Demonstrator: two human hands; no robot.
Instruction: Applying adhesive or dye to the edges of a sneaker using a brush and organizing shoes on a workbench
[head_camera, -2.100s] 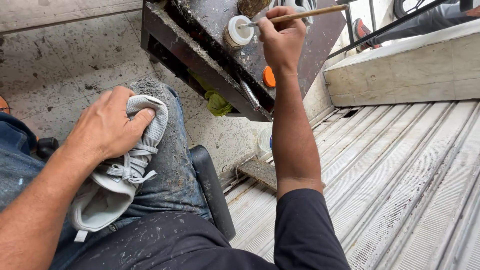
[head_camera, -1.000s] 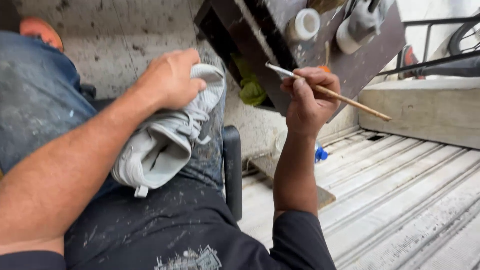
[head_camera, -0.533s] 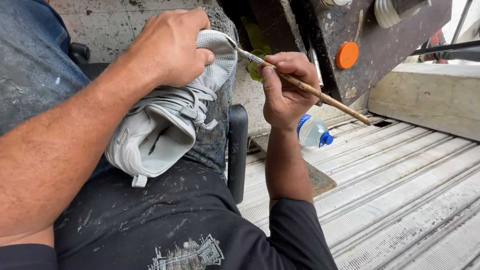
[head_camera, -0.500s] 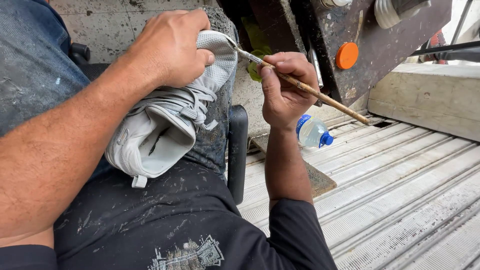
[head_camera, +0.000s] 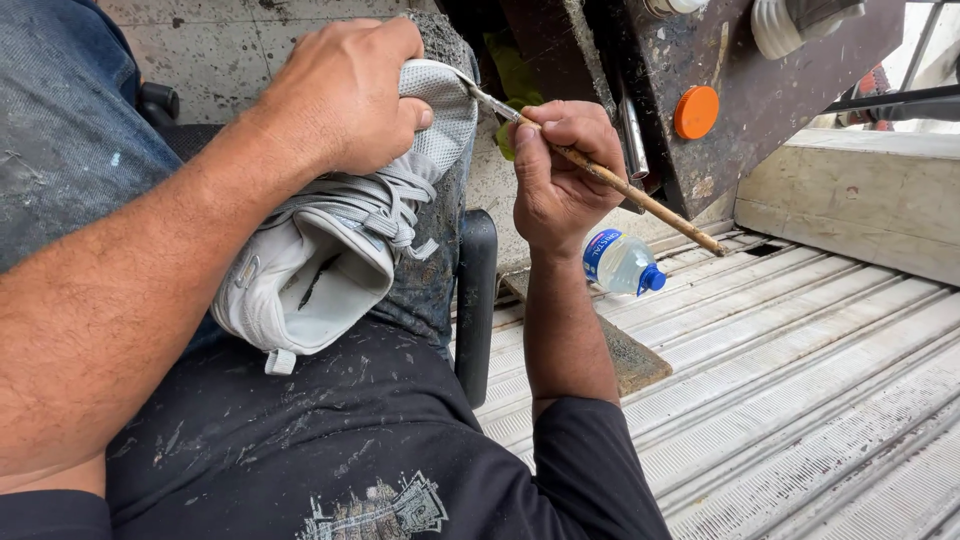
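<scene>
The left hand (head_camera: 340, 95) is closed over the toe of a white lace-up sneaker (head_camera: 330, 250), pressing it down onto the person's knee. The knee serves as a rest, so the shoe cannot roll; the opening of the shoe faces the near side and the toe points to the far side, which presents the front edge of the toe to the tool.

The right hand (head_camera: 560, 175) holds a thin brush (head_camera: 600, 180) in a pen-style grip, fingers pinched close to the metal ferrule. A grip this near the tip suggests fine control is wanted. The wooden handle trails off to the right and downward; the bristle end touches the toe of the sneaker just beside the left thumb.

Right of the right wrist, a small clear plastic bottle with a blue cap (head_camera: 622, 265) lies on its side on the ribbed metal floor (head_camera: 820, 380), within easy reach. At the far side, a dark, stained board (head_camera: 720, 60) leans at an angle and carries an orange lid (head_camera: 696, 112) and a white container (head_camera: 790, 22). Dark trousers flecked with pale marks (head_camera: 300, 430) fill the near left.
</scene>
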